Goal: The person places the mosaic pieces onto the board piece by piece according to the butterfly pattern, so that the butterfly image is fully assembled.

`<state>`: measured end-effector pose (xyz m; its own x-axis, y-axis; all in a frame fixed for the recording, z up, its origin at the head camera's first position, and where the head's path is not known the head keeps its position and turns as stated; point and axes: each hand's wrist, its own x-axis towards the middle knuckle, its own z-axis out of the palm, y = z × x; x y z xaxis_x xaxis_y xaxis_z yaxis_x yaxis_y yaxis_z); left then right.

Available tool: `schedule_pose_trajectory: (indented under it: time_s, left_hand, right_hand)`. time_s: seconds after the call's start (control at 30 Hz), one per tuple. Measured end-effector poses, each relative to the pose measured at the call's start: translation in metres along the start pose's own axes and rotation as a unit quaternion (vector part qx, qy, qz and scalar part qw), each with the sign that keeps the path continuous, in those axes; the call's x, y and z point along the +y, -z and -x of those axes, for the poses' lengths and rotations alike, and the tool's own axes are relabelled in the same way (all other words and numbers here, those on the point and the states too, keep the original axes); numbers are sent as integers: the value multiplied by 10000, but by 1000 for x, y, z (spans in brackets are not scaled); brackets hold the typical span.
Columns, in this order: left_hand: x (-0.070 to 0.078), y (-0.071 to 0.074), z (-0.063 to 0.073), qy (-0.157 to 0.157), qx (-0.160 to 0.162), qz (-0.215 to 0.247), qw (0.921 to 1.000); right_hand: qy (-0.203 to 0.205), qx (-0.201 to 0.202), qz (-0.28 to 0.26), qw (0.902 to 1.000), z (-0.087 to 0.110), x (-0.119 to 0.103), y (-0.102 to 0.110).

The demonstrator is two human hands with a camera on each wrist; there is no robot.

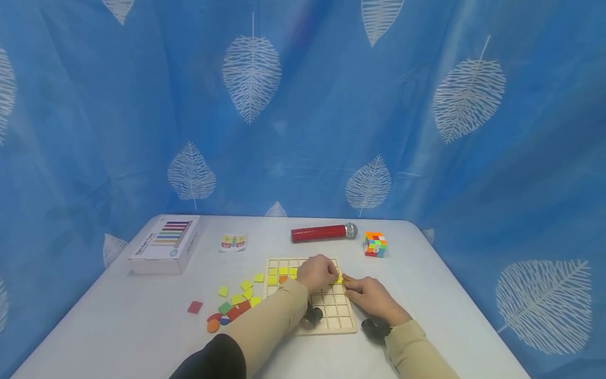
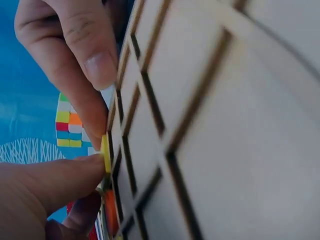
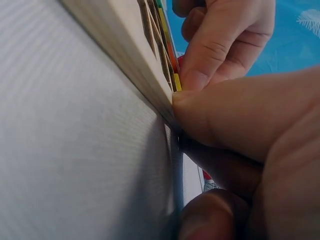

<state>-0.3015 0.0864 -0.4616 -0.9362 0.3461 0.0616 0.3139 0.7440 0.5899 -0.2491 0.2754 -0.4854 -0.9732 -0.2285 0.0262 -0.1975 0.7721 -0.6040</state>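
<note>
My left hand [image 1: 316, 273] reaches over the wooden grid board [image 1: 347, 330], pinching a yellow square tile [image 1: 339, 280] at the board's right edge. In the left wrist view its thumb presses against the yellow tile [image 2: 106, 152], with an orange tile [image 2: 111, 212] just below. My right hand [image 1: 371, 299] rests its fingertips at that same edge; in the right wrist view one tip [image 3: 184, 102] lies right at the board's corner, close to the tile. Several yellow tiles [image 1: 272, 280] and an orange one [image 1: 283, 279] sit in the upper cells, partly hidden by my left hand and forearm.
Loose tiles, yellow [image 1: 236, 299], red [image 1: 194, 307], green [image 1: 225, 308] and orange [image 1: 213, 326], lie left of the board. Behind are a white box [image 1: 163, 245], a butterfly card [image 1: 233, 242], a red microphone [image 1: 322, 233] and a puzzle cube [image 1: 375, 245]. A blue curtain [image 1: 312, 105] hangs beyond.
</note>
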Motion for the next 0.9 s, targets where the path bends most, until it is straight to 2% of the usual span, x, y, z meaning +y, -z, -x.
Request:
schedule_pose_trajectory:
  time_s: [0.1,0.2,0.27,0.37,0.5,0.6,0.73,0.9]
  left_hand:
    - [1,2,3,-62,-14,-129,9999]
    - [-4,15,12,-74,56,-19,10000]
    - [-14,31,23,-108,171,149,9997]
    - [-37,67,45,16,359,363,9987]
    - [-81,116,87,706,824,341,9935]
    - [-115,138,118,1364,985,327,9852]
    - [-147,146,142,1985,814,260,9764]
    - [-162,139,149,2309,631,-26,9709]
  right_hand:
    - [14,3,28,10000,-1,0,-1]
    - [-81,-34,55,9999,-1,0,-2]
    - [-166,-78,37,9998,-1,-1,-2]
    - [-256,-106,57,9996,-1,-3,-1]
    - [-341,-90,63,9994,-1,-5,1]
    - [-391,-98,55,9992,-1,-6,2]
    - [-435,-141,69,9989,0,-6,4]
    - [-418,-171,11,9990,-1,-8,0]
